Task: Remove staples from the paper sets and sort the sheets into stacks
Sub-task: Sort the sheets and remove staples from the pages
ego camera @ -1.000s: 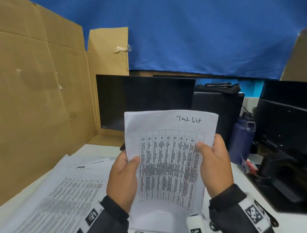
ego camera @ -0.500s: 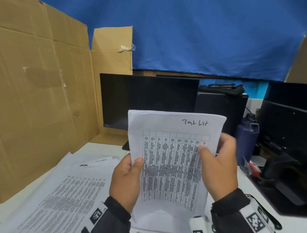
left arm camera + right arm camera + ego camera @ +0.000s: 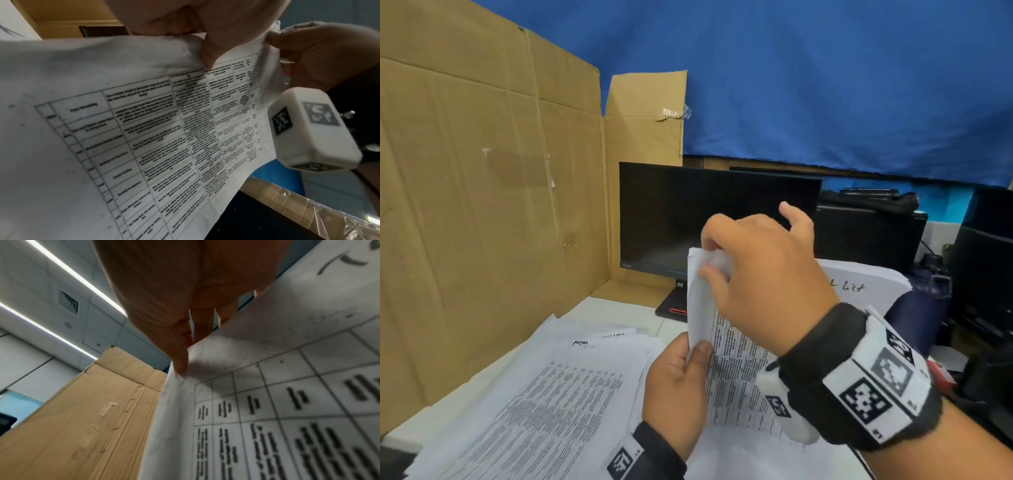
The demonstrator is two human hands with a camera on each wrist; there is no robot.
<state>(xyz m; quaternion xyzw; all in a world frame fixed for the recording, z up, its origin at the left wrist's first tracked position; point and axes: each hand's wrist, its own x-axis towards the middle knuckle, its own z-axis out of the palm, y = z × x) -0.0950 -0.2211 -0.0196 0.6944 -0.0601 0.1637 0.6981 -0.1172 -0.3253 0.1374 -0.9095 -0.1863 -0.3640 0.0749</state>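
Mid-task, it seems: loose sheets [image 3: 544, 394] already lie spread on the bench's left side, while the left hand [image 3: 674, 390] grips the stapled set [image 3: 736, 370] w/ thumb on top, right hand [image 3: 760, 270] pinching its top-left corner, staple not visible.

Your right hand [image 3: 185, 288] pinches the top corner of the printed paper set [image 3: 287, 402]; a cardboard wall [image 3: 92, 418] stands behind, under ceiling lights [image 3: 68, 272].

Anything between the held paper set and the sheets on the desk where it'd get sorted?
Nothing visible. The paper set is held up by the left hand and right hand; the sheets lie just left, below it, with only open space between.
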